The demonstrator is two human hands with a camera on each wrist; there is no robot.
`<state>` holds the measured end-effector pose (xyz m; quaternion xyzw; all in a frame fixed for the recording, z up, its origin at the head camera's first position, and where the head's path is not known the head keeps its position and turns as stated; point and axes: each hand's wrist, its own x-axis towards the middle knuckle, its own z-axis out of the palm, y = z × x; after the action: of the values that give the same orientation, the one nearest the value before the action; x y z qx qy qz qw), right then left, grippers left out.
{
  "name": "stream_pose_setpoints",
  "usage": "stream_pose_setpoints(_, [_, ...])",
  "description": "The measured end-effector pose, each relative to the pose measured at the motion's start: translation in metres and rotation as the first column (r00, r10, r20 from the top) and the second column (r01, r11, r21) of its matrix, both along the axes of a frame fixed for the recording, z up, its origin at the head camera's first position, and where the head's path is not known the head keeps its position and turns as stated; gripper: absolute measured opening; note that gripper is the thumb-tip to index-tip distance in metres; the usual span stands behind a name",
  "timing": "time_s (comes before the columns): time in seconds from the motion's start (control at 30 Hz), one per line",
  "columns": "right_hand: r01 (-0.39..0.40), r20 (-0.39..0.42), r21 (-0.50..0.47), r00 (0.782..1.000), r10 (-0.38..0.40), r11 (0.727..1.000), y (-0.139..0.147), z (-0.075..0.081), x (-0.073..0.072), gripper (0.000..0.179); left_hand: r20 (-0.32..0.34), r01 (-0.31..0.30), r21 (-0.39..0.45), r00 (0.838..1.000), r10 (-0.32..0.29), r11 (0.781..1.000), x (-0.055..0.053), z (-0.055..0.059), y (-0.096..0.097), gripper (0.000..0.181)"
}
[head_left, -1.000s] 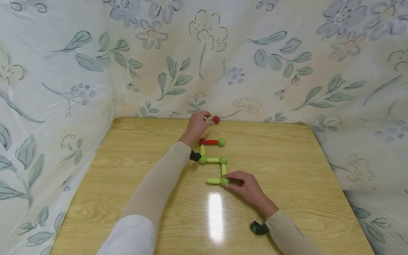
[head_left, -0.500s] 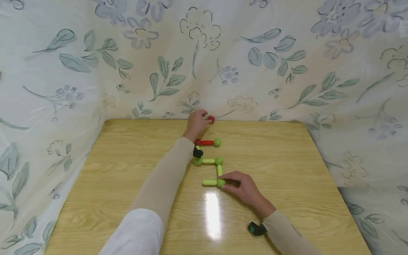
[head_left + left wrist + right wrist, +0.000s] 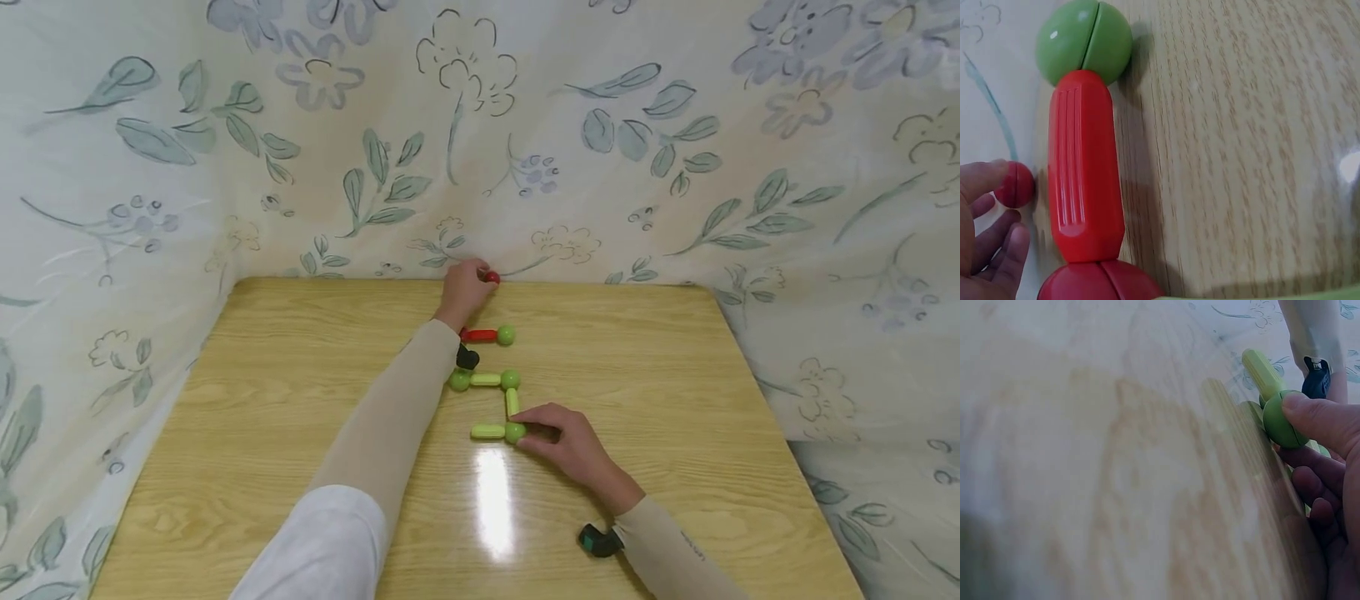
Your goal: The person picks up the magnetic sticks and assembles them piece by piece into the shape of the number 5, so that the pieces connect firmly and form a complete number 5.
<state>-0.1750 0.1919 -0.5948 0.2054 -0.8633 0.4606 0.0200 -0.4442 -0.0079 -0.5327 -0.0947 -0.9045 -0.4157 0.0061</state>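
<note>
At the table's back edge my left hand point(image 3: 462, 293) holds a small red ball point(image 3: 492, 277) between thumb and fingers. The left wrist view shows the thumb against that red ball point(image 3: 1017, 185). My right hand point(image 3: 576, 444) pinches a green ball point(image 3: 515, 432) at the near corner of a zigzag of magnetic rods and balls. From this ball a light green rod point(image 3: 488, 432) points left, and another rod point(image 3: 512, 403) runs back to a second green ball point(image 3: 510, 380). Farther back, a red rod point(image 3: 482, 336) ends in a green ball point(image 3: 506, 335). My left forearm hides part of the zigzag.
A wooden table point(image 3: 660, 375) lies under everything. Behind it and at the sides hangs a floral cloth point(image 3: 660, 192). Black wrist straps show at the left wrist point(image 3: 467, 358) and the right wrist point(image 3: 600, 540).
My left hand has moved right to the red ball, and its fingers have closed around it. The right hand stays on the green ball. The head view has shifted slightly.
</note>
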Motion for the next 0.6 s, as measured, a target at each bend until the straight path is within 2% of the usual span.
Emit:
stream_pose_setpoints(0.23, [-0.012,-0.004,-0.009,1.000,0.012,1.000,-0.0013,0.0023,0.0006,0.034,0.015,-0.016,-0.024,1.000,0.016,1.000,-0.0026,-0.0003,0.0001,0.031])
stream_pose_setpoints(0.6, [-0.009,0.020,-0.008,1.000,0.009,1.000,0.0001,0.0039,0.0015,0.032,-0.004,0.003,-0.010,1.000,-0.003,1.000,-0.0032,-0.0047,0.0046,0.025])
